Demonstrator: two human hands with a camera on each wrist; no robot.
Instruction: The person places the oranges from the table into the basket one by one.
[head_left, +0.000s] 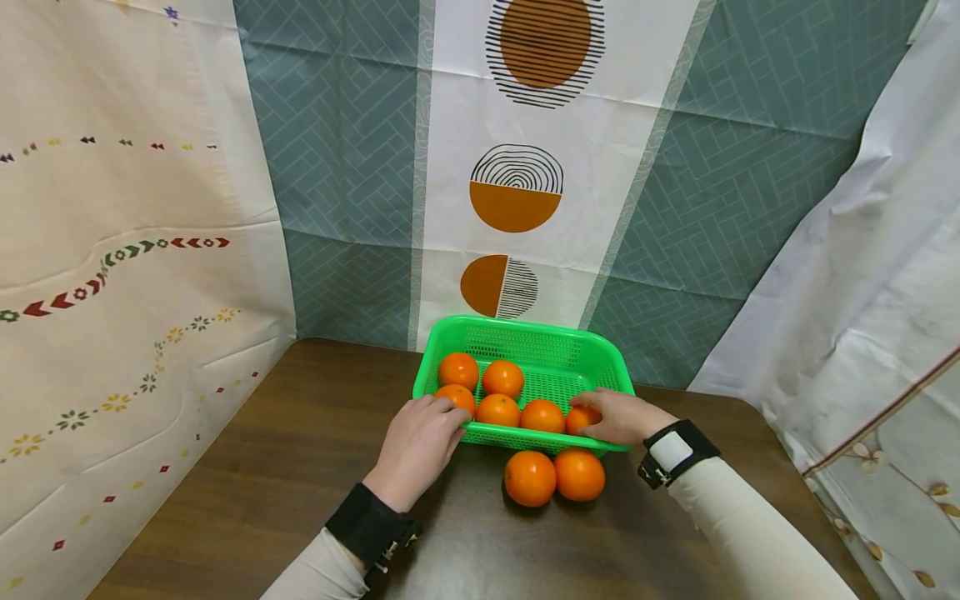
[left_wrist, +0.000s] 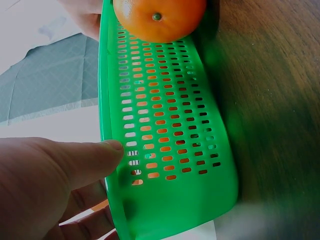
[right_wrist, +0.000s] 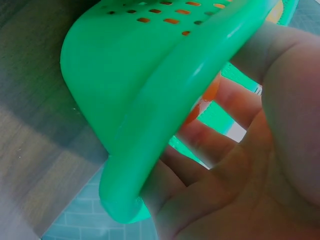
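A green plastic basket (head_left: 558, 346) with slotted walls holds several oranges (head_left: 498, 411), most along its front and left sides. My left hand (head_left: 422, 440) grips the basket's front rim near the left corner. In the left wrist view its thumb (left_wrist: 95, 156) lies on the rim's outer face, with the other fingers behind the wall. My right hand (head_left: 628, 417) reaches over the front right corner, fingers curled round an orange (head_left: 582, 419) inside. The right wrist view shows those fingers (right_wrist: 200, 142) past the rim, the orange partly hidden behind it.
Two more oranges (head_left: 530, 479) sit side by side on the brown wooden table (head_left: 330, 417), just before the basket's front wall. Behind the basket hangs a green and white patterned cloth (head_left: 345, 167); light cloths hang at left and right.
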